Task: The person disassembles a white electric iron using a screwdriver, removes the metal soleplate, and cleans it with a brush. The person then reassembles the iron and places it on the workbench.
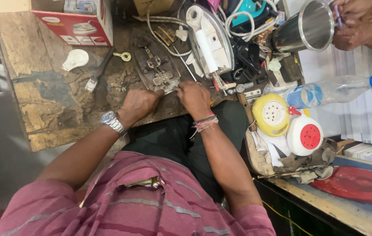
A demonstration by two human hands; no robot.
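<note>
With cover [210, 41] off: soleplate [156, 70] bared on counter [41, 100]; left hand [137, 105], right hand [193, 98], grips closed at its edge, contents unclear; reassembly outstanding.

My shirt [151, 205] is pink-maroon with thin grey and darker stripes, short sleeves ending above the elbows, a chest pocket with something yellowish tucked in. Dark green-black trousers [181, 135]. Left hand [137, 104] side: silver metal-link wristwatch [111, 121] with a bluish dial. Right hand [194, 99] side: bundle of pink, red and pale thread bands [205, 123] at the wrist, loose ends hanging
</note>
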